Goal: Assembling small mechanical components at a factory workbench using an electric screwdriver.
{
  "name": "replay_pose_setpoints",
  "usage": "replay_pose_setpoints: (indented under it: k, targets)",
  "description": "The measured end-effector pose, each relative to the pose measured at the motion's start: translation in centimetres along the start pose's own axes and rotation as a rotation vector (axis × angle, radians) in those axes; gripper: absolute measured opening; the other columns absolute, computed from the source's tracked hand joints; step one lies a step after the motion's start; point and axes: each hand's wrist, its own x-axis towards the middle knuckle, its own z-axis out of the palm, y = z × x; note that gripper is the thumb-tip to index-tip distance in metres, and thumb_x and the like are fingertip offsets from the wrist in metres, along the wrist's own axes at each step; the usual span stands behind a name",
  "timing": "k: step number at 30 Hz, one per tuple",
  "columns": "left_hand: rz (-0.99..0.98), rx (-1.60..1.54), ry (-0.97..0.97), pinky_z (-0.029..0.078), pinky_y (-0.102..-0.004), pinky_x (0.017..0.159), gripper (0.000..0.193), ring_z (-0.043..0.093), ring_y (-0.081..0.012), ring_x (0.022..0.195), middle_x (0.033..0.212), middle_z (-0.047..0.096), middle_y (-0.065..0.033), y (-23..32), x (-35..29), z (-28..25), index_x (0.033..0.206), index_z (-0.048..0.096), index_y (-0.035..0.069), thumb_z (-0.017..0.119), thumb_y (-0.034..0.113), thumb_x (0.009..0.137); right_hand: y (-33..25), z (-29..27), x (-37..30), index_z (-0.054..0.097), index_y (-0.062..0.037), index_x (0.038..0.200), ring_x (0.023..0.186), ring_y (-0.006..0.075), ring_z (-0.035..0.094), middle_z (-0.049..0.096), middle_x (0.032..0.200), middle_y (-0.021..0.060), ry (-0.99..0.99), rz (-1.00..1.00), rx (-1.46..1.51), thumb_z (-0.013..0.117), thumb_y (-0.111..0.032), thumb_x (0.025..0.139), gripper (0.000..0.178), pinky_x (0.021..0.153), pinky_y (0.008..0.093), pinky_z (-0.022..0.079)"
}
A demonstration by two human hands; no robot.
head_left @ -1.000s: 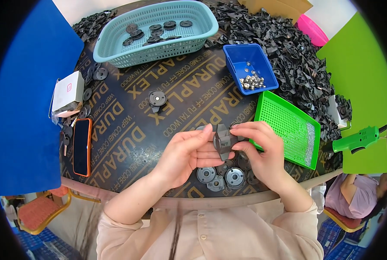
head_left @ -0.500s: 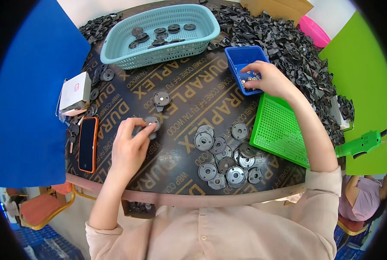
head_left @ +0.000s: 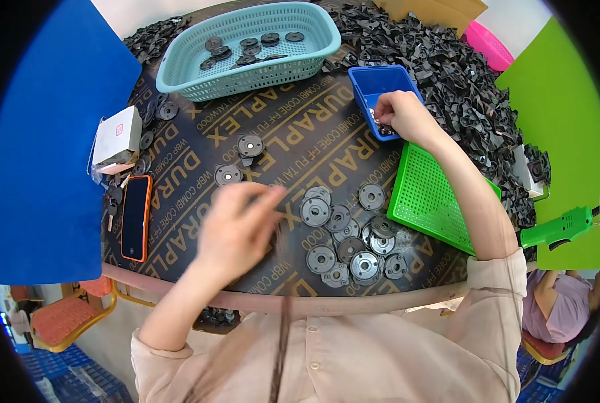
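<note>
- Right hand [head_left: 407, 115] is down in the blue bin [head_left: 374, 79], fingers bent and tips drawn together among the small metal parts [head_left: 384, 128]; whether one is pinched, I cannot tell.
- Best here, I'd judge: a light fingertip pinch, one piece only, checked before clearing the rim, since pieces this small look easy to double up or drop.
- Left hand [head_left: 236, 235] is a blur over the dark tabletop [head_left: 293, 161], fingers half-curled; I cannot tell if it holds anything.
- Just beyond it sit two black discs with bright centres: the farther one [head_left: 250, 145], its tab pointing near, and the nearer one [head_left: 228, 174]. A sleeve brushing them could knock them askew.
- To its right lies the loose cluster of round discs [head_left: 365, 265], several overlapping; lifting a top one by its edge should spare the rest.
- Right forearm spans the green perforated tray [head_left: 424, 195]; keeping the elbow high seems wise.
</note>
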Motion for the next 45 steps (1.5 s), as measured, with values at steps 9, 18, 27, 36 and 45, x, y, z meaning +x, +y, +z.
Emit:
replay_pose_setpoints:
  k: [9, 18, 27, 36, 45]
  targets:
    - [0.159, -0.027, -0.174, 0.051, -0.0326, 0.072, 0.031, 0.059, -0.0249, 0.085, 0.1, 0.063, -0.0089, 2.2, 2.5, 2.9, 0.104, 0.068, 0.007, 0.073, 0.014, 0.074, -1.1, -1.9, -1.2, 0.068, -0.0042, 0.084, 0.073, 0.0247, 0.065, 0.066, 0.076, 0.0121, 0.208, 0.053, -0.105, 0.067, -0.001, 0.076, 0.01, 0.066, 0.0344, 0.051]
    - [-0.977, -1.57, -0.301, 0.056, -0.0276, 0.075, 0.032, 0.068, -0.023, 0.093, 0.106, 0.066, -0.0093, 3.5, 7.5, 2.8, 0.119, 0.053, 0.003, 0.056, 0.024, 0.095, -5.6, -4.8, -5.7, 0.064, 0.0033, 0.09, 0.069, 0.0107, 0.062, 0.065, 0.074, 0.0049, 0.144, 0.151, 0.661, 0.063, 0.009, 0.079, 0.012, 0.064, 0.0238, 0.052]
    - [-0.971, -1.78, -0.403, 0.053, -0.0323, 0.085, 0.039, 0.064, -0.0214, 0.101, 0.111, 0.062, -0.007, 4.5, 6.3, 4.1, 0.12, 0.051, 0.003, 0.056, 0.032, 0.095, -9.7, 0.8, -11.3, 0.069, -0.0037, 0.085, 0.078, 0.0125, 0.061, 0.063, 0.089, 0.0042, 0.226, -0.005, 0.697, 0.077, -0.001, 0.071, 0.016, 0.071, 0.024, 0.049]
    - [-0.885, -1.745, -0.365, 0.056, -0.0284, 0.08, 0.032, 0.061, -0.0118, 0.094, 0.106, 0.062, -0.0035, 4.8, 4.8, 4.0, 0.12, 0.057, 0.001, 0.056, 0.021, 0.096, -9.8, 1.8, -11.4, 0.07, -0.0039, 0.089, 0.092, 0.0146, 0.061, 0.064, 0.101, 0.007, 0.151, -0.027, 0.933, 0.073, -0.003, 0.077, 0.012, 0.076, 0.0253, 0.05]
    - [-0.961, -1.842, -0.312, 0.054, -0.0333, 0.085, 0.034, 0.063, -0.0234, 0.106, 0.113, 0.065, -0.0133, 4.6, 5.2, 3.4, 0.116, 0.059, 0.0, 0.05, 0.027, 0.098, -7.6, -0.1, -10.1, 0.071, -0.0046, 0.092, 0.089, 0.0157, 0.062, 0.067, 0.097, 0.0047, 0.374, -0.206, 0.508, 0.072, -0.005, 0.078, 0.015, 0.076, 0.0281, 0.05]
